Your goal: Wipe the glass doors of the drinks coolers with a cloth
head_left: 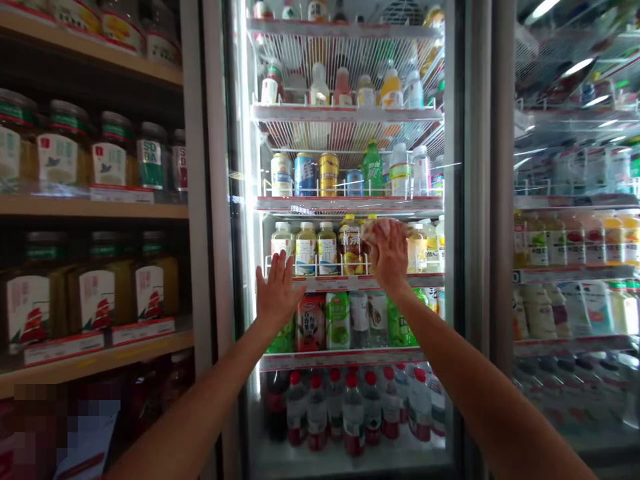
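Observation:
My right hand (389, 250) presses a pale, crumpled cloth (369, 231) toward the glass door (350, 407) of a lit drinks cooler, at the height of the middle shelves. Part of the cloth is hidden beneath the palm and fingers. To the left, my left hand (279, 287) is raised with its fingers spread and nothing in it, its palm toward the same glass; I cannot tell whether it touches. Behind the hands stand tea bottles (305, 248) and a brown-labelled bottle with a yellow cap (351, 243).
A metal door frame (477, 220) runs up the right side, with another stocked cooler (575, 240) beyond. On the left, wooden shelves (95, 210) hold several large bottles (114, 150). Red-capped bottles (353, 413) stand at the cooler's bottom. Cans (329, 175) line a shelf above.

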Motion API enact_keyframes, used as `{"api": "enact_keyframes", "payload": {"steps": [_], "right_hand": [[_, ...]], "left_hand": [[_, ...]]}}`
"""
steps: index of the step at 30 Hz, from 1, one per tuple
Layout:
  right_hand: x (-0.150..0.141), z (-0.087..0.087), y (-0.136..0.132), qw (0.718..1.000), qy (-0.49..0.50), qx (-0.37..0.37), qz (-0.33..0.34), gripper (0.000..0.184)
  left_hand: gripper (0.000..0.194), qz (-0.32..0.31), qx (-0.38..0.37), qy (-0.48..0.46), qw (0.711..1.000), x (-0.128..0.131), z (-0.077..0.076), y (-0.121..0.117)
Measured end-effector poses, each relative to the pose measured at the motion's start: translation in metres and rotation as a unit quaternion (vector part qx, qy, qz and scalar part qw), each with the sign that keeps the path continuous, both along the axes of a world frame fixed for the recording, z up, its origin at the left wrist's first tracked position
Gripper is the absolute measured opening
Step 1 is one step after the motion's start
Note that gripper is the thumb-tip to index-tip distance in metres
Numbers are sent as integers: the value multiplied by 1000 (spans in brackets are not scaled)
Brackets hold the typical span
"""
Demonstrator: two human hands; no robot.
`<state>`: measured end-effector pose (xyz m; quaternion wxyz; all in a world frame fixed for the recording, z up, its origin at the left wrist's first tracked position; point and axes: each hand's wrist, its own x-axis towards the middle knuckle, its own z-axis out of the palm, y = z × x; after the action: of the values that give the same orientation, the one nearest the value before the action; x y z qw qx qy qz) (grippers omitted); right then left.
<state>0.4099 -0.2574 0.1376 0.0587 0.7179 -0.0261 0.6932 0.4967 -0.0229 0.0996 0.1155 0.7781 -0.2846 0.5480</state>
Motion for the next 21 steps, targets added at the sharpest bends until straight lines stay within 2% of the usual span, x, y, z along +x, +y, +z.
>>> {"api": "enact_keyframes", "payload": {"steps": [1,2,4,6,8,11,13,16,17,18,21], "right_hand": [[3,2,3,1000,-22,15,-4,50],[5,3,6,1000,-17,-2,-4,50],[10,0,17,993,54,-107,10,51],[13,-1,26,973,119,-199,23,52],[16,5,31,977,108,-181,19,51],[20,12,39,997,33,-67,2,49],[23,5,48,994,57,-89,9,51],[29,-12,66,964,155,-215,37,56],[31,-15,71,957,168,-232,40,56],[33,-13,75,960,162,-225,38,54],[40,2,85,989,84,-122,18,50]], "left_hand": [[66,1,4,0,1000,1,-2,2],[66,3,5,-1,1000,2,-4,3],[65,4,7,-10,1000,4,-8,6],[64,2,17,-22,1000,6,-11,10],[64,0,32,-35,999,8,-14,14],[63,0,47,-39,998,8,-18,22],[62,5,51,-32,998,8,-21,29],[60,15,52,-22,998,10,-27,42],[60,19,52,-20,998,11,-28,48],[59,23,51,-18,998,12,-30,53],[58,37,50,-14,998,16,-36,68]]}}
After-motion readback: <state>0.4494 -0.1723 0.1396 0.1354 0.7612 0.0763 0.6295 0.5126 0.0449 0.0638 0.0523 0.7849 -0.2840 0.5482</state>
